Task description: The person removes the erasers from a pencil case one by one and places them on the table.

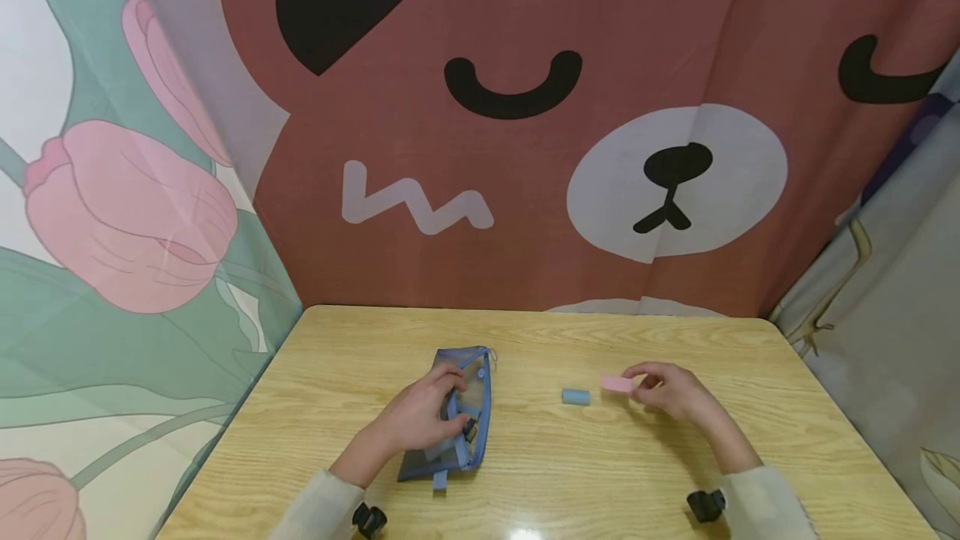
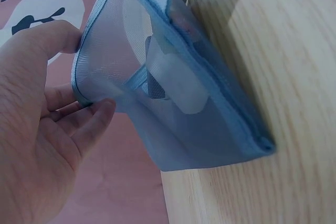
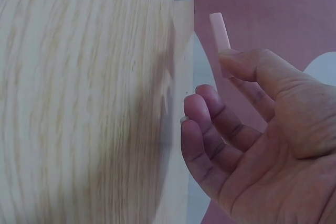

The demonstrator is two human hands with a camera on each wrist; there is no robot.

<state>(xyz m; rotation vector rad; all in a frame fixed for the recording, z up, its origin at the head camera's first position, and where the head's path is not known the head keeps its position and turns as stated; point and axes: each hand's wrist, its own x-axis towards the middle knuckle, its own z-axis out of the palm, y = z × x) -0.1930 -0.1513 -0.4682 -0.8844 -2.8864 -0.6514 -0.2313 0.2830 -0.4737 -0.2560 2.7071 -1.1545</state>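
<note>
On the table lies a blue mesh zip pouch [image 1: 487, 419], its top open, with several small things inside, among them a pale flat piece [image 2: 181, 80] seen through the mesh. My left hand [image 1: 422, 417] grips the pouch's edge, thumb and fingers on either side of the mesh in the left wrist view. Held up over the table, my right hand [image 1: 670, 392] pinches a pink eraser-like block [image 1: 617, 384] between thumb and forefinger; its other fingers are loosely curled. A short light-blue piece [image 1: 576, 397] lies on the table, left of the pink block.
The wooden table [image 1: 562, 482] ends at a curtain [image 1: 510, 257] with a bear print. Flower-print fabric [image 1: 135, 223] hangs at the left, and a pale curtain [image 1: 892, 298] at the right. Each sleeve has a small black device [image 1: 707, 506] near its cuff.
</note>
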